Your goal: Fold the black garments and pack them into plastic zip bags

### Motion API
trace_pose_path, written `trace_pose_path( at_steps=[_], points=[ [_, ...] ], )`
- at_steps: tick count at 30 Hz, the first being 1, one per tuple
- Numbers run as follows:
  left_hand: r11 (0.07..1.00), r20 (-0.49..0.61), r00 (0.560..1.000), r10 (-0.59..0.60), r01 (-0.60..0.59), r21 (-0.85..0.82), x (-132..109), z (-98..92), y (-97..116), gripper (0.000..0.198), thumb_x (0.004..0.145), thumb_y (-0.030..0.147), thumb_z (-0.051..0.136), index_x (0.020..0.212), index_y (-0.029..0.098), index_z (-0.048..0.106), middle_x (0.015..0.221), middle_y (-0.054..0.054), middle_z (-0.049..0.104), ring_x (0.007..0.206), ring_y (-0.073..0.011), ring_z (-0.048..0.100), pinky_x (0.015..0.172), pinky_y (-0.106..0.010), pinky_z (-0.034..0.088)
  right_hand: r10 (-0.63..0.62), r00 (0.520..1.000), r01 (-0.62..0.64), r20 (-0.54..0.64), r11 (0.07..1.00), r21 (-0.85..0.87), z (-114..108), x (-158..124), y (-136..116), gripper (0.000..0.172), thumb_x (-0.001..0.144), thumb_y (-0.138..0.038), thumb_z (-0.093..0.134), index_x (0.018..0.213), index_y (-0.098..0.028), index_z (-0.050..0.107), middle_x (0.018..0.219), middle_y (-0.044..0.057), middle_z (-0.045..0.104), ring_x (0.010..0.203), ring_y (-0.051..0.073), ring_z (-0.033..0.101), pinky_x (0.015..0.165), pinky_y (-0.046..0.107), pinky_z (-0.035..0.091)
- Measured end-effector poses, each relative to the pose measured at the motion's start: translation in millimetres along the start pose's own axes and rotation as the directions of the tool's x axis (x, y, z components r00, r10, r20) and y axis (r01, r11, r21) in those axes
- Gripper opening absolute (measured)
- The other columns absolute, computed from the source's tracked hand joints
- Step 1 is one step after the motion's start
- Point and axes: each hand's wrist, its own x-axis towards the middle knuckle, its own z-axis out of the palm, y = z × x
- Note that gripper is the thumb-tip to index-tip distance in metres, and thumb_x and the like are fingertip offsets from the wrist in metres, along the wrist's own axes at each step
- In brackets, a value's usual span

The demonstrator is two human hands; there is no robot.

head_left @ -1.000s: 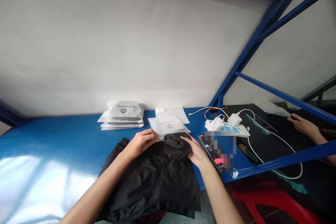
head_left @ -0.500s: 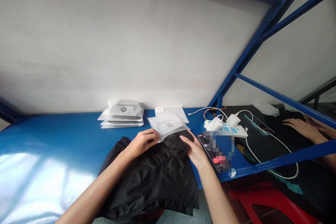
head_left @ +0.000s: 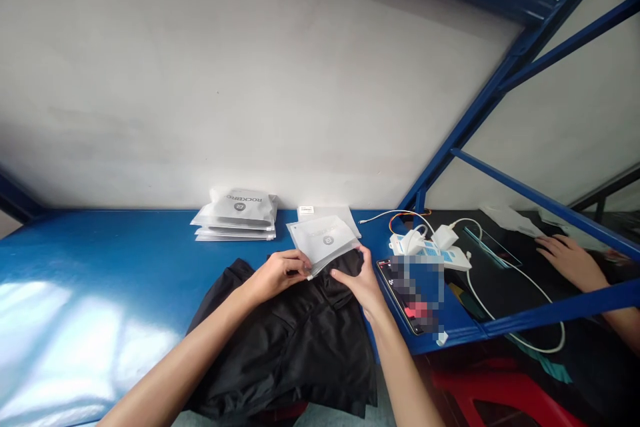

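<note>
My left hand [head_left: 281, 273] pinches the lower left corner of a frosted plastic zip bag [head_left: 327, 233] with grey printing, by its slider edge. At the bag's right end is my right hand [head_left: 361, 280], its fingertips behind the right corner and its thumb in front at the lower edge. The bag is tilted over the top of a black garment [head_left: 295, 347], which looks like shorts. The garment lies spread from the table over the near edge towards my lap. Its bunched dark cloth shows between my right thumb and fingers, partly hidden by the bag.
A stack of packed zip bags [head_left: 240, 213] stands left on the blue table [head_left: 125, 247]. Flat bags [head_left: 345, 215] lie behind. On the right are a phone [head_left: 400, 293], a power strip [head_left: 455, 257] with cables, and blue frame bars [head_left: 480, 107]. Beyond them is another person's hand [head_left: 573, 260].
The bag has come slightly lower and its lower edge now covers more of the bunched cloth. My right hand has shifted from the cloth bundle to the bag's right corner.
</note>
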Motion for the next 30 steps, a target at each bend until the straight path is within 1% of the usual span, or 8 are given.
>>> trace_pose_path(
  at_steps=[3,8,11,14,18,22,26,30],
  points=[
    [0.999,0.023,1.0,0.003,-0.002,-0.035,0.9,0.8,1.4,0.022,0.098,0.034,0.066,0.086,0.018,0.076,0.103,-0.01,0.072,0.093,-0.0175,0.071,0.081,-0.024,0.053,0.042,0.992,-0.021,-0.121,0.985,0.172,5.7,0.3,3.1,0.083,0.053,-0.029,0.096,0.122,-0.029,0.05,0.112,0.002,0.074,0.109,0.027,0.07,0.102,0.045,0.053],
    [0.997,0.077,0.996,-0.04,0.045,-0.065,1.4,0.8,6.4,0.022,0.095,0.035,0.069,0.083,0.018,0.077,0.111,-0.01,0.073,0.093,-0.0173,0.072,0.084,-0.025,0.052,0.151,0.988,-0.139,0.022,0.833,0.536,18.0,-8.8,-3.9,0.071,0.065,-0.029,0.091,0.122,-0.03,0.05,0.111,0.002,0.076,0.105,0.024,0.073,0.094,0.04,0.058],
    [0.992,0.082,0.992,-0.091,0.098,-0.081,0.9,-1.5,4.8,0.022,0.091,0.038,0.074,0.08,0.019,0.078,0.136,-0.012,0.066,0.114,-0.0239,0.07,0.098,-0.031,0.051,0.112,0.989,-0.144,0.093,0.839,0.525,19.8,-11.5,-12.7,0.076,0.066,-0.023,0.091,0.129,-0.031,0.049,0.12,0.001,0.075,0.114,0.019,0.07,0.101,0.033,0.054],
    [0.979,0.1,0.983,-0.152,0.164,-0.123,0.5,-4.8,0.8,0.023,0.084,0.042,0.08,0.077,0.02,0.08,0.161,-0.009,0.046,0.139,-0.0324,0.055,0.114,-0.038,0.041,0.099,0.982,-0.163,0.159,0.87,0.466,18.3,-10.4,-22.4,0.091,0.065,-0.018,0.091,0.14,-0.035,0.043,0.124,0.0,0.074,0.119,0.018,0.068,0.103,0.032,0.053],
    [0.956,0.093,0.974,-0.209,0.223,-0.191,1.0,-8.3,-1.7,0.024,0.078,0.045,0.085,0.075,0.022,0.082,0.168,-0.006,0.034,0.148,-0.0368,0.042,0.123,-0.042,0.031,0.099,0.985,-0.157,0.145,0.867,0.473,13.9,-4.9,-27.2,0.1,0.064,-0.012,0.09,0.146,-0.039,0.039,0.121,-0.001,0.075,0.114,0.019,0.071,0.097,0.033,0.057],
    [0.942,0.044,0.975,-0.217,0.221,-0.253,2.5,-10.2,-0.4,0.023,0.075,0.044,0.087,0.074,0.022,0.083,0.168,-0.006,0.031,0.151,-0.0363,0.037,0.126,-0.041,0.027,0.174,0.981,-0.189,0.086,0.756,0.627,10.7,2.8,-18.4,0.073,0.063,-0.01,0.088,0.126,-0.03,0.058,0.109,0.0,0.079,0.102,0.02,0.075,0.09,0.035,0.061],
    [0.948,0.004,0.978,-0.208,0.202,-0.245,4.3,-10.2,2.8,0.022,0.073,0.044,0.089,0.074,0.022,0.084,0.17,-0.005,0.027,0.154,-0.0352,0.032,0.128,-0.039,0.02,0.242,0.97,-0.151,-0.025,0.679,0.719,24.2,-1.4,-6.8,0.041,0.068,-0.016,0.087,0.103,-0.022,0.068,0.102,0.003,0.08,0.102,0.021,0.075,0.092,0.034,0.061],
    [0.949,0.002,0.978,-0.207,0.202,-0.242,4.5,-10.2,6.0,0.022,0.073,0.044,0.089,0.075,0.023,0.084,0.17,-0.004,0.024,0.153,-0.0338,0.033,0.129,-0.037,0.019,0.203,0.971,-0.228,0.124,0.645,0.729,46.5,-21.1,-4.2,0.043,0.071,-0.018,0.086,0.11,-0.024,0.067,0.112,0.003,0.079,0.109,0.023,0.074,0.094,0.037,0.061]
  ],
)
